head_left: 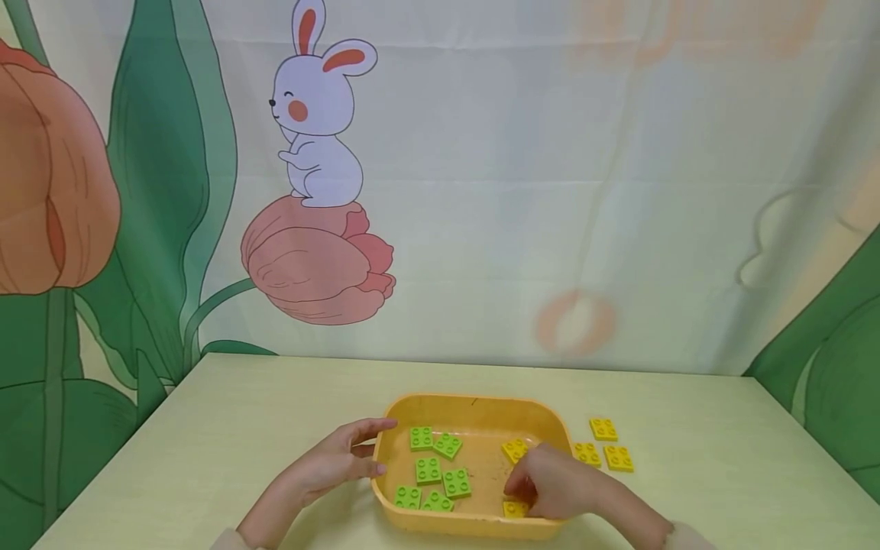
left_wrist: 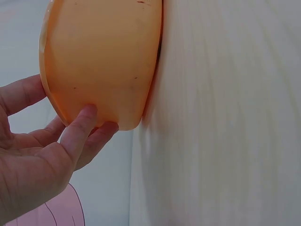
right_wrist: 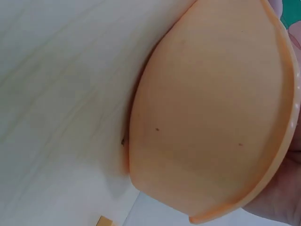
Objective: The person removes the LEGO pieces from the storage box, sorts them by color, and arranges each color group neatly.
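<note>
A yellow plastic basin (head_left: pixel 474 525) stands on the table, with several green toy building bricks (head_left: pixel 428 470) lying in its left half. My left hand (head_left: pixel 333 458) holds the basin's left end, its fingertips at the rim and against the outer wall (left_wrist: pixel 103 61). Over the right side reaches my right hand (head_left: pixel 553 481), its curled fingers pinching a yellow brick (head_left: pixel 513 509) at the near right corner inside. Another yellow brick (head_left: pixel 514 451) lies just beyond that hand. From the right wrist view, the basin's outer wall (right_wrist: pixel 207 108) hides the fingertips.
Right of the basin, three yellow bricks (head_left: pixel 603 429) lie on the pale wooden table (head_left: pixel 708 458). Behind the table's far edge hangs a curtain (head_left: pixel 474 229) printed with a rabbit and tulips.
</note>
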Demonstrator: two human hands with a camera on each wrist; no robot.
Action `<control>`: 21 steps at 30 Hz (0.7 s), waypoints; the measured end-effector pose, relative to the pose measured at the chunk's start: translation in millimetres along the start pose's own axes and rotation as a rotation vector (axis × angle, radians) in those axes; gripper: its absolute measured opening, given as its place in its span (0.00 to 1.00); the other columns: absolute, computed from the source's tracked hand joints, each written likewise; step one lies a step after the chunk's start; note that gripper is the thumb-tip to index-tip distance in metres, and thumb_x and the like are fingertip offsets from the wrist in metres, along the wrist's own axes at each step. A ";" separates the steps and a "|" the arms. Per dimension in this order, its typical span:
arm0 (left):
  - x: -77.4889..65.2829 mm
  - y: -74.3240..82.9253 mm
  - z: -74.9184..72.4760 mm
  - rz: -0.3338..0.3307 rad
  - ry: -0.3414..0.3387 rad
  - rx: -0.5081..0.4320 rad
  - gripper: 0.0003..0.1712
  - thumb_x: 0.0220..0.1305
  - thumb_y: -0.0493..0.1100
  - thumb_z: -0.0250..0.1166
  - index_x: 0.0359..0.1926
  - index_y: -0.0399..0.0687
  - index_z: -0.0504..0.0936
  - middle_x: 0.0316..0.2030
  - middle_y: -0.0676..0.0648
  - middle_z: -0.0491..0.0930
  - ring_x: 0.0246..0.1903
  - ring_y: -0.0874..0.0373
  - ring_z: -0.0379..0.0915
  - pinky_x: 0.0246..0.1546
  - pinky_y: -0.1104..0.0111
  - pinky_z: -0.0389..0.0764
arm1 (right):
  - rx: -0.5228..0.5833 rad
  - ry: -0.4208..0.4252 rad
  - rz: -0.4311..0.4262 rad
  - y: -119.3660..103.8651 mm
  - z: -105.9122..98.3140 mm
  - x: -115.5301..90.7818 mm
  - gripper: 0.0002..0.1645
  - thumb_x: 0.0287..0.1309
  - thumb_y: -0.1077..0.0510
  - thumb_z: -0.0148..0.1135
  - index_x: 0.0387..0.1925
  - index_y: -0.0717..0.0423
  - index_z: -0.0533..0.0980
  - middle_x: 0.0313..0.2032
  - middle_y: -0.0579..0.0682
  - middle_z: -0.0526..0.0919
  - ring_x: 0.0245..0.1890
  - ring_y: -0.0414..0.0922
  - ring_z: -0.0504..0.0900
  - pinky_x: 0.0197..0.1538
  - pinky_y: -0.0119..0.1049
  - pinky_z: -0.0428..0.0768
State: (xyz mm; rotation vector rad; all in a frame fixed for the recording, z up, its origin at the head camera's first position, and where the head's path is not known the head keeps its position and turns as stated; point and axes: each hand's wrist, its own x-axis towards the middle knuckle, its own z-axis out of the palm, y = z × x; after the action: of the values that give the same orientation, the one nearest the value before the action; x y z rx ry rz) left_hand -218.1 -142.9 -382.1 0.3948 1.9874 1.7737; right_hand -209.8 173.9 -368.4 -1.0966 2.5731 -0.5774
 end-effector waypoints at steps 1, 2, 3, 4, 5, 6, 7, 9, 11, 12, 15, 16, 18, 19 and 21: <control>0.1 0.0 0.1 0.001 -0.001 0.001 0.37 0.54 0.27 0.60 0.64 0.31 0.56 0.64 0.30 0.53 0.60 0.36 0.57 0.50 0.61 0.74 | -0.015 -0.002 0.003 0.3 0.8 0.8 0.12 0.40 0.67 0.69 0.32 0.58 0.83 0.26 0.40 0.82 0.22 0.29 0.72 0.29 0.22 0.74; 0.4 0.0 0.3 0.001 -0.001 0.001 0.37 0.53 0.27 0.60 0.64 0.31 0.56 0.64 0.30 0.53 0.60 0.36 0.57 0.50 0.61 0.74 | -0.027 -0.004 0.000 0.5 1.5 1.6 0.11 0.39 0.68 0.69 0.31 0.58 0.83 0.25 0.39 0.82 0.22 0.29 0.72 0.28 0.22 0.73; 0.4 0.2 0.5 0.002 -0.001 0.001 0.37 0.53 0.27 0.60 0.64 0.30 0.56 0.64 0.30 0.53 0.60 0.36 0.57 0.50 0.61 0.74 | -0.038 -0.006 -0.001 0.5 2.2 2.4 0.11 0.39 0.68 0.69 0.30 0.57 0.83 0.24 0.39 0.81 0.21 0.29 0.71 0.28 0.22 0.73; 0.6 0.3 0.7 0.002 0.000 0.001 0.37 0.54 0.27 0.60 0.64 0.30 0.57 0.64 0.30 0.53 0.60 0.36 0.57 0.50 0.61 0.74 | -0.046 -0.011 0.001 0.5 2.6 3.2 0.10 0.40 0.69 0.68 0.29 0.57 0.83 0.23 0.38 0.81 0.21 0.29 0.71 0.27 0.22 0.73; 0.5 0.6 1.0 0.001 0.002 0.002 0.37 0.53 0.27 0.60 0.64 0.31 0.57 0.64 0.30 0.53 0.60 0.36 0.57 0.50 0.61 0.74 | -0.050 -0.017 0.009 0.2 3.0 3.8 0.10 0.40 0.69 0.68 0.29 0.57 0.83 0.22 0.38 0.80 0.21 0.29 0.70 0.27 0.22 0.73; 0.8 0.6 1.2 0.001 0.005 0.005 0.37 0.53 0.27 0.61 0.64 0.31 0.57 0.64 0.30 0.53 0.59 0.36 0.57 0.50 0.61 0.74 | -0.051 -0.023 0.018 -0.1 3.2 4.4 0.10 0.40 0.70 0.68 0.29 0.57 0.83 0.22 0.38 0.80 0.20 0.30 0.70 0.27 0.22 0.73; 1.0 0.6 1.3 -0.001 0.008 0.008 0.37 0.53 0.27 0.61 0.64 0.31 0.57 0.64 0.30 0.54 0.59 0.36 0.58 0.50 0.61 0.74 | -0.055 -0.027 0.023 -0.6 3.2 4.8 0.10 0.40 0.70 0.67 0.29 0.57 0.83 0.21 0.37 0.80 0.20 0.30 0.70 0.27 0.22 0.73; 1.2 0.7 1.7 -0.006 0.015 0.009 0.37 0.53 0.27 0.61 0.64 0.31 0.58 0.64 0.30 0.54 0.59 0.36 0.58 0.50 0.61 0.74 | -0.062 -0.033 0.037 -1.6 3.2 5.3 0.10 0.41 0.71 0.67 0.29 0.57 0.83 0.22 0.37 0.79 0.20 0.30 0.70 0.28 0.22 0.73; 1.6 0.3 1.7 -0.007 0.017 0.014 0.37 0.53 0.27 0.61 0.64 0.31 0.58 0.63 0.30 0.54 0.59 0.36 0.58 0.50 0.60 0.74 | -0.070 -0.030 0.040 -2.0 3.2 5.6 0.10 0.41 0.70 0.67 0.30 0.58 0.83 0.21 0.38 0.79 0.20 0.30 0.69 0.28 0.23 0.73; 2.0 -0.1 1.6 -0.006 0.015 0.016 0.37 0.53 0.27 0.61 0.64 0.31 0.58 0.63 0.30 0.54 0.59 0.36 0.57 0.50 0.60 0.74 | -0.073 -0.025 0.037 -1.9 3.4 5.6 0.10 0.40 0.70 0.67 0.30 0.58 0.83 0.21 0.38 0.79 0.20 0.30 0.69 0.27 0.23 0.72; 1.8 -0.4 1.2 0.002 0.006 0.014 0.37 0.53 0.27 0.60 0.64 0.31 0.57 0.64 0.30 0.53 0.60 0.35 0.56 0.50 0.60 0.74 | -0.076 -0.014 0.033 -1.0 3.7 5.7 0.11 0.39 0.70 0.67 0.30 0.58 0.83 0.22 0.38 0.79 0.20 0.30 0.69 0.27 0.23 0.72; 1.8 -0.7 0.9 0.003 0.004 0.013 0.37 0.53 0.27 0.60 0.64 0.30 0.57 0.64 0.30 0.53 0.60 0.35 0.56 0.50 0.60 0.74 | -0.076 -0.013 0.029 -0.6 3.7 6.0 0.11 0.39 0.70 0.67 0.30 0.58 0.83 0.22 0.38 0.80 0.20 0.30 0.69 0.27 0.23 0.72; 1.8 -0.8 0.5 0.005 0.001 0.011 0.37 0.54 0.27 0.60 0.64 0.30 0.56 0.64 0.29 0.53 0.60 0.35 0.56 0.50 0.60 0.74 | -0.076 -0.016 0.024 -0.4 3.6 6.3 0.12 0.39 0.71 0.67 0.30 0.58 0.83 0.23 0.38 0.80 0.21 0.30 0.70 0.28 0.23 0.73; 1.8 -0.9 0.5 0.005 0.001 0.011 0.37 0.54 0.27 0.60 0.64 0.30 0.56 0.64 0.29 0.53 0.60 0.35 0.56 0.50 0.60 0.74 | -0.074 -0.021 0.026 -0.6 3.5 6.5 0.12 0.40 0.71 0.66 0.31 0.58 0.83 0.24 0.39 0.81 0.21 0.30 0.70 0.28 0.23 0.73; 2.3 -0.8 0.6 0.004 0.002 0.011 0.37 0.53 0.28 0.61 0.64 0.30 0.57 0.64 0.29 0.53 0.60 0.35 0.56 0.50 0.60 0.74 | -0.077 -0.027 0.025 -1.2 3.2 6.9 0.12 0.41 0.71 0.66 0.32 0.58 0.83 0.25 0.39 0.82 0.22 0.30 0.71 0.30 0.23 0.73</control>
State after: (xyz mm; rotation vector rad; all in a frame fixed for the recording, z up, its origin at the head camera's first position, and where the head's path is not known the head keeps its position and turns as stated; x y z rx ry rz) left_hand -219.8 -141.3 -383.2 0.4004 2.0000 1.7674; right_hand -212.4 167.3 -371.3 -1.0869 2.6011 -0.4576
